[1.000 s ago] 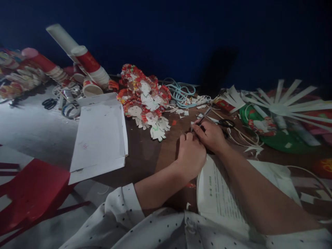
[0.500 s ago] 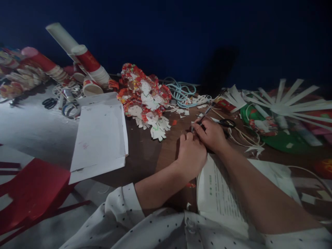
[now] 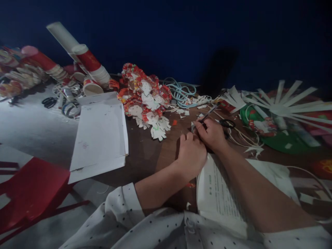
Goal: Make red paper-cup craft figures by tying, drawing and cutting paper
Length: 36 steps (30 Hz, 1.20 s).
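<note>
My right hand [image 3: 211, 133] is closed round a slim pen [image 3: 211, 110], its upper end slanting up to the right. Pressed against it, my left hand [image 3: 192, 152] has its fingers curled in over the table. A small bit of white paper [image 3: 192, 126] shows just beyond the left fingertips; what the left fingers grip is hidden behind the hand. Below both wrists lies an open book [image 3: 214, 193] with printed text. Black-handled scissors [image 3: 227, 123] rest close to the right hand. Left of the hands is a heap of red-rimmed paper figures [image 3: 146, 100].
A white box lid [image 3: 100, 138] lies at the table's left edge, near a red chair [image 3: 33, 190]. Stacked paper cups [image 3: 90, 64] lean behind it. A blue cable coil [image 3: 180, 93], paper scraps and a cut cup with splayed strips [image 3: 281, 109] lie around.
The pen's upper end has tilted lower and to the right as the right fingers shift slightly. My left hand stays in place.
</note>
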Motion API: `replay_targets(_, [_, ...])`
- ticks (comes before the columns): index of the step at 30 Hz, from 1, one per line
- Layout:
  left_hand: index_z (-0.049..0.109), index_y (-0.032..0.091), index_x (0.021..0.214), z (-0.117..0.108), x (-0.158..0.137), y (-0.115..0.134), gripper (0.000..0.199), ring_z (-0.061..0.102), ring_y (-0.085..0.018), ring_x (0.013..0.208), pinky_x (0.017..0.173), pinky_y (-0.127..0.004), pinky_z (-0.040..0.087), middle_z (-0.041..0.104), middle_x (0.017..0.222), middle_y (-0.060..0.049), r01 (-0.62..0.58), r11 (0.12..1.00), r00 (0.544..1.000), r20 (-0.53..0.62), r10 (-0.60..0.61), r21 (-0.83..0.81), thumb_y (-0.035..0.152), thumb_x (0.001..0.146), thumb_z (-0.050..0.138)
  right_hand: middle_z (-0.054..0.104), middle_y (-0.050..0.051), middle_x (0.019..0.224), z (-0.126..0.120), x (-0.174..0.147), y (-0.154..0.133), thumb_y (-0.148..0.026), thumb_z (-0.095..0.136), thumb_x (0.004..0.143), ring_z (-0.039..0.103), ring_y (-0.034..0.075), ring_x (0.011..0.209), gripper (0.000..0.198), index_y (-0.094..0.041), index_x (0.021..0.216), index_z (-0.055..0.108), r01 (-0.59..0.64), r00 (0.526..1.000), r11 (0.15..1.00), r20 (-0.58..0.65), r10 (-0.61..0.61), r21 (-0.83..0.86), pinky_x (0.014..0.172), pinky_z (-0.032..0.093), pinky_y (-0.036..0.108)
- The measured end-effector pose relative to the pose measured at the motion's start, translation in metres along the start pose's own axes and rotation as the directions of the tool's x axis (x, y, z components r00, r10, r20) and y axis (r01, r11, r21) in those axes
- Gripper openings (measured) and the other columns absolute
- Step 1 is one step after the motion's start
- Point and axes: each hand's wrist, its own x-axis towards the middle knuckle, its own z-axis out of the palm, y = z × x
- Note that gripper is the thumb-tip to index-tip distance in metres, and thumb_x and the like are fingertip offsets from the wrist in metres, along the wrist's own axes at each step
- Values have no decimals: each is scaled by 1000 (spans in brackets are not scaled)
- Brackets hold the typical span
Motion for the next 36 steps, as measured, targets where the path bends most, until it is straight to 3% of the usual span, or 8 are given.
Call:
replay_targets(10, [65, 9, 108, -4, -1, -1, 31, 48, -25, 96, 80, -40, 36, 60, 115, -16, -20, 1000, 1000, 13, 20, 21, 20, 88, 43, 70, 9, 88, 2, 2, 8, -47, 46, 88, 63, 22, 80, 33, -19, 90, 64, -78, 993, 995, -92, 72, -59, 72, 47, 34])
replay_targets(21, [64, 9, 110, -3, -1, 0, 32, 48, -25, 98, 83, -40, 36, 58, 121, -16, -13, 999, 1000, 17, 12, 40, 20, 89, 43, 70, 10, 87, 1, 1, 10, -48, 46, 88, 63, 23, 80, 36, -18, 90, 65, -90, 992, 994, -96, 83, -68, 70, 47, 33])
replay_targets(27, [61, 10, 118, -1, -1, 0, 37, 48, -25, 99, 83, -40, 36, 54, 130, -16, -6, 998, 1000, -1, 6, 57, 20, 89, 42, 69, 9, 85, -6, -2, 8, -46, 45, 90, 64, 22, 80, 32, -20, 89, 64, -81, 966, 994, -249, 62, -67, 72, 47, 33])
replay_targets(36, [62, 9, 116, -2, 0, 1, 36, 48, -25, 99, 84, -41, 36, 56, 126, -17, -6, 998, 1000, 27, 5, 58, 21, 90, 41, 70, 9, 85, -2, -3, 9, -46, 46, 89, 64, 22, 77, 34, -18, 90, 66, -71, 983, 995, -174, 58, -66, 71, 47, 34])
